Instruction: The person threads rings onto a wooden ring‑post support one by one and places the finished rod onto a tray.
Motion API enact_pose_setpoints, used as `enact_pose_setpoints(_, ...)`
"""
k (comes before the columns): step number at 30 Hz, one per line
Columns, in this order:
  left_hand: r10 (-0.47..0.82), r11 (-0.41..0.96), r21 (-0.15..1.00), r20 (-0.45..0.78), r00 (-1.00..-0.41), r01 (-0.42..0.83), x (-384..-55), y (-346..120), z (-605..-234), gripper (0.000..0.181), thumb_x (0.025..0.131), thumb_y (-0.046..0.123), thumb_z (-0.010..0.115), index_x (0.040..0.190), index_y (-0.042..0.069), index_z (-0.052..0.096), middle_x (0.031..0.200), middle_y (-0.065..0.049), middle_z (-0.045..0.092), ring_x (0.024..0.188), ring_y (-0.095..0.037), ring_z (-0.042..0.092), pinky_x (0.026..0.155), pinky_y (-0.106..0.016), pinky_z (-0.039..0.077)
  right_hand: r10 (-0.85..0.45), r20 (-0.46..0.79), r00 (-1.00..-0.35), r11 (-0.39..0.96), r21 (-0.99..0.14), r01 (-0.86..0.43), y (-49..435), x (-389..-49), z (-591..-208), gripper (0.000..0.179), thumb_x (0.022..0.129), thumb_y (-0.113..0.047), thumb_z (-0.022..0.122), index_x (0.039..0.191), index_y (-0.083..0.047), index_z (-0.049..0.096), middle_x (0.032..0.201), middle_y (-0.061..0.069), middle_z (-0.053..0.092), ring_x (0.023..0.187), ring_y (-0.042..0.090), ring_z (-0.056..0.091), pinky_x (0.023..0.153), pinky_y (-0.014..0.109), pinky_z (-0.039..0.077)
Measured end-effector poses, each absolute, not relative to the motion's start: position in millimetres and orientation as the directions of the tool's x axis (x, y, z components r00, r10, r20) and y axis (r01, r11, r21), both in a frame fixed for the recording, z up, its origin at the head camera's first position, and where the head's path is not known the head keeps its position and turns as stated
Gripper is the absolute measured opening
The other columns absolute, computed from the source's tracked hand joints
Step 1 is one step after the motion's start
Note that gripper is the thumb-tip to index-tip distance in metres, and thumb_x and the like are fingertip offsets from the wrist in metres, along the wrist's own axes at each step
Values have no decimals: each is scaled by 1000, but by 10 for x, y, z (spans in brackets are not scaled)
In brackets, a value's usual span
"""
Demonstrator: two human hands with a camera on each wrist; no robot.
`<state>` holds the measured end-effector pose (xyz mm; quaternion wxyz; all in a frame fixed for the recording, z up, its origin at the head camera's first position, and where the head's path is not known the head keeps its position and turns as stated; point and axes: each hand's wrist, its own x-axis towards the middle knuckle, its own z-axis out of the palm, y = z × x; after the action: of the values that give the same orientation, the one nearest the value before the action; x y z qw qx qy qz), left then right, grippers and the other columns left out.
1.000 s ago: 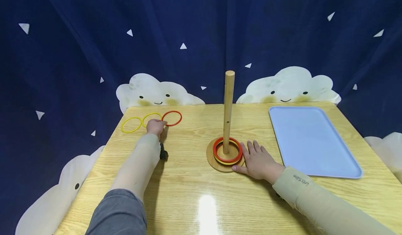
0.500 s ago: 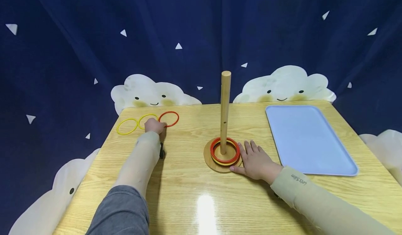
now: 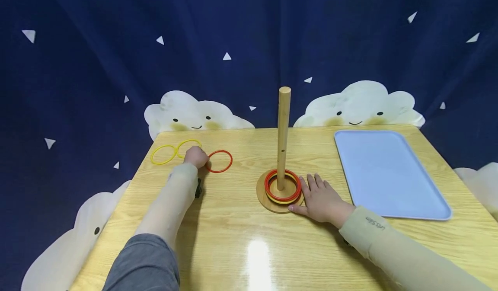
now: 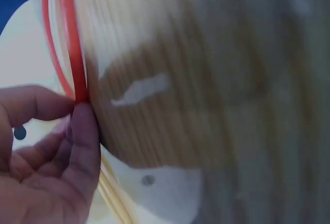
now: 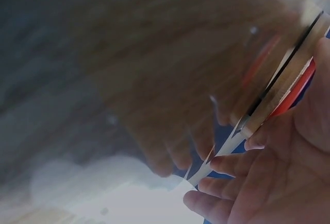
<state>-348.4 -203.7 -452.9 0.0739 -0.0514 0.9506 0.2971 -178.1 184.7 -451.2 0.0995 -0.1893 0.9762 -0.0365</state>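
Observation:
Thumb and fingers of my left hand pinch the near-left edge of a red ring; the left wrist view shows the red ring caught between the fingertips. Two yellow rings lie flat to its left, one farther out and one partly behind the hand. My right hand rests with spread fingers against the round wooden base of an upright peg. Around the peg's foot lie stacked red and yellow rings. In the right wrist view the right hand touches the base's edge.
A light blue tray lies on the right side of the wooden table. Behind the table hangs a dark blue curtain with white clouds and triangles.
My left hand has drawn the red ring slightly right and nearer, away from the yellow rings. The right hand stays at the base. The head view shifted a little.

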Motion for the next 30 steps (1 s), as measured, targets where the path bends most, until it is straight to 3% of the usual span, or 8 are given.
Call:
enact_pose_setpoints(4, 10, 711, 695, -162, -987, -107, -3440, -2132, -4594, 13, 96, 4, 59, 88, -2, 66, 82, -11, 64, 69, -16, 52, 64, -28, 45, -381, -172, -908, 923, -119, -365, 1850, -1780, -4518, 98, 98, -67, 54, 155, 10, 32, 155, 40, 29, 144, 59, 26, 114, 67, 32)
enact_pose_setpoints(7, 4, 564, 810, -198, -980, -162, -3406, -2213, -4654, 23, 98, 4, 62, 116, -9, 66, 107, -18, 69, 75, -12, 61, 69, -23, 52, -380, -181, -907, 924, -125, -362, 1844, -1782, -4526, 99, 99, -67, 53, 156, 10, 31, 156, 40, 29, 144, 59, 25, 114, 67, 31)
enact_pose_setpoints(10, -12, 489, 847, -233, -972, -209, -3387, -2264, -4678, 36, 96, 7, 68, 128, -9, 62, 118, -20, 66, 80, -12, 65, 75, -23, 55, -380, -184, -906, 924, -128, -361, 1837, -1781, -4527, 100, 98, -68, 53, 156, 10, 30, 156, 40, 28, 144, 59, 25, 114, 67, 31)
enact_pose_setpoints(13, -2, 554, 811, -224, -975, -187, -3382, -2247, -4649, 34, 93, 10, 74, 121, -6, 64, 108, -17, 68, 80, -15, 64, 75, -27, 55, -376, -187, -908, 926, -122, -358, 1842, -1788, -4531, 99, 99, -67, 53, 156, 10, 30, 156, 40, 28, 145, 58, 24, 115, 67, 30)
enact_pose_setpoints(18, 0, 779, 620, -152, -988, -95, -3398, -2089, -4534, 11, 82, 5, 77, 83, 4, 66, 74, -5, 62, 70, -20, 54, 62, -31, 47, -382, -176, -907, 923, -113, -366, 1851, -1806, -4513, 99, 99, -68, 52, 156, 10, 30, 155, 41, 29, 144, 59, 25, 114, 67, 31)
enact_pose_setpoints(24, 50, 889, 457, -176, -983, -37, -3396, -1912, -4441, 28, 77, 2, 68, 55, 12, 53, 57, -1, 42, 63, -21, 39, 56, -30, 36, -379, -189, -906, 925, -118, -362, 1844, -1808, -4491, 100, 99, -68, 52, 156, 10, 30, 156, 41, 28, 144, 59, 25, 114, 67, 31)
enact_pose_setpoints(27, 77, 865, 501, -187, -979, -28, -3356, -1889, -4439, 25, 88, 4, 64, 64, 9, 58, 63, -3, 50, 63, -20, 42, 58, -30, 38, -376, -196, -906, 926, -121, -358, 1834, -1792, -4484, 99, 99, -67, 53, 156, 10, 30, 156, 40, 28, 144, 59, 25, 114, 67, 30)
enact_pose_setpoints(30, 92, 774, 632, -171, -981, -37, -3325, -1874, -4423, 14, 96, 6, 62, 85, -1, 68, 76, -6, 59, 68, -19, 48, 61, -31, 44, -375, -196, -906, 926, -121, -357, 1849, -1783, -4495, 99, 99, -67, 53, 156, 10, 30, 156, 41, 28, 144, 59, 25, 114, 68, 30)
